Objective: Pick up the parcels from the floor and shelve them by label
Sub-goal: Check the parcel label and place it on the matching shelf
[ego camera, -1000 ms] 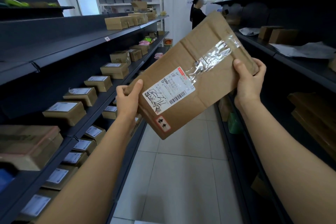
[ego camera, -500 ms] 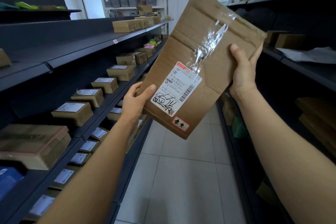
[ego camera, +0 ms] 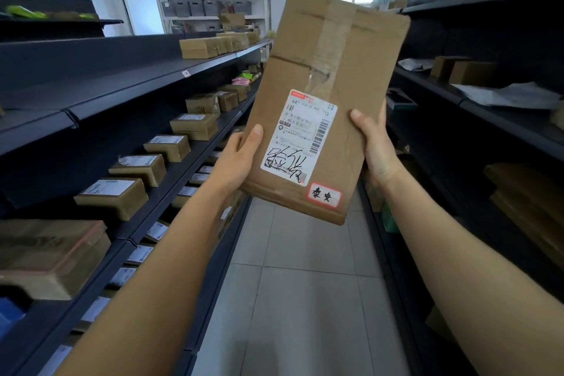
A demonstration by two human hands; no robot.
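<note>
A flat brown cardboard parcel (ego camera: 351, 70) is held almost upright in front of me, sealed with clear tape. Its white shipping label (ego camera: 300, 134) faces me, with black handwriting across the lower part. A small red-bordered sticker (ego camera: 324, 195) sits near the bottom corner. My left hand (ego camera: 241, 159) grips the parcel's lower left edge, thumb on the front. My right hand (ego camera: 377, 149) grips the right edge, thumb on the front face.
Dark shelves (ego camera: 128, 82) on the left carry several labelled brown boxes (ego camera: 113, 197). Dark shelves (ego camera: 500, 113) on the right hold boxes and grey bags. A tiled aisle floor (ego camera: 305, 299) runs between them. A white rack (ego camera: 213, 6) stands at the far end.
Both hands have turned the parcel clockwise from a diagonal tilt to nearly upright, so the label now reads straight. The view has tipped slightly upward.
</note>
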